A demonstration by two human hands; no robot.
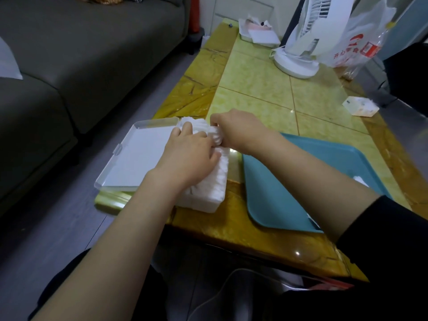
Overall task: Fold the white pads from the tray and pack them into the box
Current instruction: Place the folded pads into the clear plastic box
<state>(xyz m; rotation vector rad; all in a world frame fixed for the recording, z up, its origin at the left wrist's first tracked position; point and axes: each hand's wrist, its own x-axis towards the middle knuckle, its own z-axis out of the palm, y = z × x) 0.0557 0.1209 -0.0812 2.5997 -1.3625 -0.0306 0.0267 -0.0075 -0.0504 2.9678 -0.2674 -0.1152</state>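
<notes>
A clear plastic box stands at the table's near left corner, packed with a row of folded white pads. Its hinged lid lies open to the left. My left hand lies flat on the packed pads, fingers fairly straight, pressing them down. My right hand is at the far end of the row, fingers curled round a folded white pad over the box. The teal tray lies to the right of the box; one white pad shows on it beside my right forearm.
A white fan and a plastic bag stand at the table's far right. A small white packet lies on the right. A white tray with papers sits at the far end. A grey sofa is to the left.
</notes>
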